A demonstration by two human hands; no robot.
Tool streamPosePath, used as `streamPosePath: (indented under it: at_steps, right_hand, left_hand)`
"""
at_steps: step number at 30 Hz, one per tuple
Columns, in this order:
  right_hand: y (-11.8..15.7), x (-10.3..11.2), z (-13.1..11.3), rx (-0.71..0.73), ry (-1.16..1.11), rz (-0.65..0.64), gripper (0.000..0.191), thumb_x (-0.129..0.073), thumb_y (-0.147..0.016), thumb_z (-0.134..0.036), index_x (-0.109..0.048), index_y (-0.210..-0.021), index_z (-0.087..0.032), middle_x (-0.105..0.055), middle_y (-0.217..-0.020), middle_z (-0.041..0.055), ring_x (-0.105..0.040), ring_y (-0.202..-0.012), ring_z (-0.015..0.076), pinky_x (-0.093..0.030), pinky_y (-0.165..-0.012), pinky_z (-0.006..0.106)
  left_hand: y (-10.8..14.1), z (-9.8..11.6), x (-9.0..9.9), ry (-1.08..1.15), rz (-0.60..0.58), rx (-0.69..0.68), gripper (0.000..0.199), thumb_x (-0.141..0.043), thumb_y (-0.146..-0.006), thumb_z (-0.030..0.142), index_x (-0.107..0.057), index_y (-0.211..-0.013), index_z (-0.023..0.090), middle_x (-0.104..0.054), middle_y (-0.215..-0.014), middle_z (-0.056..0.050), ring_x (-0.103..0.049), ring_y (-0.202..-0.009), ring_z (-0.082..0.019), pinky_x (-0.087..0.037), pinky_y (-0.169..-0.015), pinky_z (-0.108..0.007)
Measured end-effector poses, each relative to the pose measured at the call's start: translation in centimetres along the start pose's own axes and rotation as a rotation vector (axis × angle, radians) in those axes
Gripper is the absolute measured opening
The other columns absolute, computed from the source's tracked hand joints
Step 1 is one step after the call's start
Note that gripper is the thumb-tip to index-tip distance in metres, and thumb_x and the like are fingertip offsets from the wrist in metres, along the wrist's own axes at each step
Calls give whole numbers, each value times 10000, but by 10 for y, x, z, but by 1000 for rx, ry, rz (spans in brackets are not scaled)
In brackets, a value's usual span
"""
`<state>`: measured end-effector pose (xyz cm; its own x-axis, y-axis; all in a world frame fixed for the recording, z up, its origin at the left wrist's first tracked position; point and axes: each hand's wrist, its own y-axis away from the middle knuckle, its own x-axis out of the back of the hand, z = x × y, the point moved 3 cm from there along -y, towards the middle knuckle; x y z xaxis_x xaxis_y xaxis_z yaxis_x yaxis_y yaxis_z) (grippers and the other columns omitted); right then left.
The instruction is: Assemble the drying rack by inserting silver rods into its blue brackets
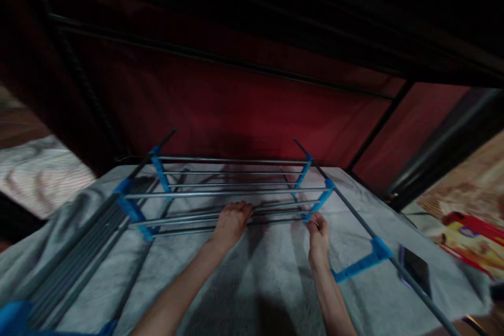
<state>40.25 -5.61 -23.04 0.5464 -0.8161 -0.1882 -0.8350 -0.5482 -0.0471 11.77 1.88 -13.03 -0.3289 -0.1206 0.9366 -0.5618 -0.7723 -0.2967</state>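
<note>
While the left hand (pixel 232 220) curls over the lower crossbars (pixel 173 220) near their midpoint, the right hand (pixel 318 233) pinches at the foot of the middle right bracket (pixel 325 197), where the bars end; whether it grips bracket, bar or both is hidden by its fingers. The tubular rack lies on the grey cloth (pixel 283 273), its poles running away from the person, and both hands are on its middle tier.

Judging by the layout, the assembly is partly built. The far tier has crossbars spanning between the far left bracket (pixel 160 170) and the far right bracket (pixel 303 174). The middle tier, from the middle left bracket (pixel 136 212) across, also carries several, though their seating at the right looks unfinished. The near right bracket (pixel 360 266) has no crossbar joined to it, so that tier seems left to do. Loose rods (pixel 90 248) lie bundled at the left; a smartphone (pixel 415 270) rests at the right.
</note>
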Motion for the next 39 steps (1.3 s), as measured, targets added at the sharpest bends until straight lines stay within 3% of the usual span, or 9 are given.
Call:
streamPosePath:
  at_steps: [4,7,15,20,24,28,30,34,39]
  right_hand:
    - [40,-31,8,-348,-175,-365,483,-856,-612,-359,-738,-1058,-217,-770,-1083,59,-724,-1020,239,-599,-916,372]
    - [58,-57,-5,-509,-318,-506,404,-857,-661,-347,-752,-1028,-213,-784,-1086,80,-744,-1027,234,-620,-918,370]
    - [48,-90,-21,-580,-442,-507,211,-831,-785,-314,-750,-946,-205,-789,-981,65,-772,-947,189,-647,-904,316]
    - [43,-94,-20,-566,-425,-482,242,-917,-695,-245,-755,-869,-200,-794,-891,29,-775,-829,176,-674,-818,302]
    - [43,-94,-26,-518,-438,-474,300,-957,-652,-273,-762,-866,-196,-790,-845,14,-777,-817,170,-672,-818,285]
    - [45,-92,-30,-496,-429,-484,339,-986,-610,-293,-754,-833,-186,-787,-830,8,-777,-802,163,-666,-844,281]
    - [46,-91,-31,-492,-421,-492,361,-994,-597,-307,-756,-839,-185,-786,-822,6,-777,-797,162,-665,-850,280]
    - [47,-92,-31,-496,-417,-478,356,-996,-594,-303,-754,-830,-189,-783,-812,-3,-774,-774,156,-669,-835,281]
    - [47,-91,-28,-495,-419,-452,275,-962,-655,-255,-742,-808,-191,-783,-842,4,-770,-772,160,-673,-829,301]
  left_hand:
    - [1,0,-1,-8,-2,25,291,-441,-1040,289,-698,-1154,215,-729,-1019,-77,-693,-959,-231,-499,-895,-370]
    - [2,1,0,2,8,20,286,-444,-1038,286,-685,-1172,211,-726,-1038,-72,-690,-963,-231,-498,-895,-369]
    - [3,-1,3,33,61,-48,378,-467,-1015,180,-580,-1375,198,-709,-1122,-75,-663,-1036,-219,-497,-938,-364]
    - [38,-9,12,132,454,-76,310,-515,-1014,227,-627,-1303,234,-677,-1219,-81,-613,-1111,-220,-479,-970,-384]
    - [94,-46,4,310,746,195,211,-531,-999,223,-673,-1150,263,-691,-1060,-45,-619,-1001,-209,-468,-889,-370]
    - [145,-112,-3,640,1151,768,144,-648,-883,346,-642,-978,238,-638,-936,-20,-584,-882,-204,-450,-813,-360]
    - [157,-142,2,689,1313,926,211,-668,-808,320,-608,-991,232,-607,-952,-10,-565,-878,-189,-438,-811,-349]
    - [153,-185,24,759,1463,973,273,-646,-732,304,-579,-988,233,-601,-952,5,-588,-916,-168,-458,-887,-331]
    - [126,-202,43,956,1409,899,292,-555,-820,462,-631,-879,186,-667,-825,-18,-639,-794,-173,-516,-796,-315]
